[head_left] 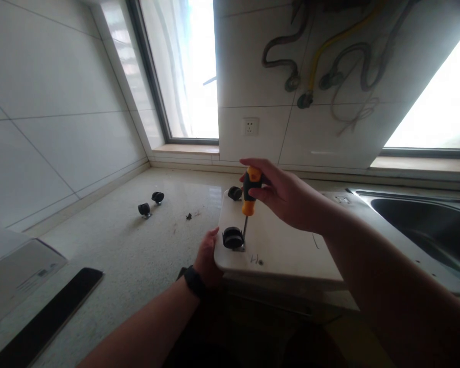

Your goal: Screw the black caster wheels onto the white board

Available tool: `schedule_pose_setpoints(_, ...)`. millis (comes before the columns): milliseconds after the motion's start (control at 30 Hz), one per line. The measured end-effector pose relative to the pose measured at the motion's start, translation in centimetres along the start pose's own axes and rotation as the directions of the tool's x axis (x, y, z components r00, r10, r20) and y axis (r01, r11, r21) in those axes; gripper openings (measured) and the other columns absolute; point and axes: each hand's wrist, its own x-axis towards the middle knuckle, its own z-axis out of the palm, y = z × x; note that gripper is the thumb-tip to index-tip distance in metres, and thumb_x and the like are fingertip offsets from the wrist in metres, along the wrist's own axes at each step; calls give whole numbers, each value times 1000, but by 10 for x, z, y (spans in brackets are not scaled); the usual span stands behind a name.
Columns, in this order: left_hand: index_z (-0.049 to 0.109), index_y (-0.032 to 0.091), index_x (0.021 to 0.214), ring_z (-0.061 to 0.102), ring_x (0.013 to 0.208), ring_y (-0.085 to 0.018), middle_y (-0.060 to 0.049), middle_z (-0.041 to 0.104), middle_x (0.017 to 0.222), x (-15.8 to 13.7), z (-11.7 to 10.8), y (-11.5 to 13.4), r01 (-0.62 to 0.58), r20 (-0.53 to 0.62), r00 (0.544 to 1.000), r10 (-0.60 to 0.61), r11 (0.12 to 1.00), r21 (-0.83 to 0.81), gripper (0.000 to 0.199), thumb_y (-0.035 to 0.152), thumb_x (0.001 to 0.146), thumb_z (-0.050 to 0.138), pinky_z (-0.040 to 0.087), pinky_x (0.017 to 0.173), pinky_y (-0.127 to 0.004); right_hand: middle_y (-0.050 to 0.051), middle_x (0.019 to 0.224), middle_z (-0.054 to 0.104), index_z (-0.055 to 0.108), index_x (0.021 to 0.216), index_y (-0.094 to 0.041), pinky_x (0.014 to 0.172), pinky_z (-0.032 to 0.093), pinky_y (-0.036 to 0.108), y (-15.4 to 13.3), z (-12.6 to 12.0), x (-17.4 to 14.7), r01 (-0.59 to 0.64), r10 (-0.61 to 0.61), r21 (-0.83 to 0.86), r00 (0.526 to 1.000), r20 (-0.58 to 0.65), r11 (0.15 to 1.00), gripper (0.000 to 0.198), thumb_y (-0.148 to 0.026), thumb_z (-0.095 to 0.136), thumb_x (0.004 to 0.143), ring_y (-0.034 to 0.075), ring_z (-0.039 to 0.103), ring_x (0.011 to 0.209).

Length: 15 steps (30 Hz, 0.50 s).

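Observation:
My right hand is wrapped round the orange and black handle of a screwdriver, held nearly upright. Its thin shaft runs down to the metal plate of a black caster wheel at the near left corner of a white board. Whether the tip sits in a screw is too small to tell. Another black caster stands at the board's far left corner, partly behind the screwdriver. My left hand grips the board's left edge by the near corner, its fingers partly hidden by the board.
Two loose casters and a small pile of dark bits, likely screws, lie on the speckled counter to the left. A black strip and a white box are nearer. At right is a metal sink; a tiled wall rises behind.

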Motion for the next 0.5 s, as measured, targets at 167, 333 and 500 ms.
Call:
schedule_pose_setpoints(167, 63, 13, 126, 74, 96, -27, -11, 76, 104, -8, -6, -20, 23, 44, 999, -17, 990, -138, 49, 50, 97, 51, 54, 94, -41, 6, 108, 69, 56, 137, -25, 79, 53, 35, -1, 5, 2, -6, -11, -121, 989, -145, 993, 49, -32, 69, 90, 18, 66, 87)
schedule_pose_setpoints(333, 57, 13, 137, 71, 107, -30, -13, 75, 113, -10, -11, -25, 83, 89, 994, -68, 981, -173, 60, 57, 97, 49, 51, 100, -44, 6, 97, 69, 64, 107, -22, 77, 51, 38, -1, 10, 1, -21, -67, -297, 957, -283, 955, 37, -46, 76, 82, 21, 64, 84)
schedule_pose_setpoints(500, 60, 13, 135, 69, 112, -29, -13, 74, 116, -6, -14, -22, 96, 120, 990, -77, 983, -155, 59, 58, 98, 48, 50, 101, -41, 12, 125, 66, 52, 138, -21, 88, 53, 39, -2, 1, -3, -8, 0, -61, 990, -142, 998, 43, -25, 54, 95, 22, 66, 104)
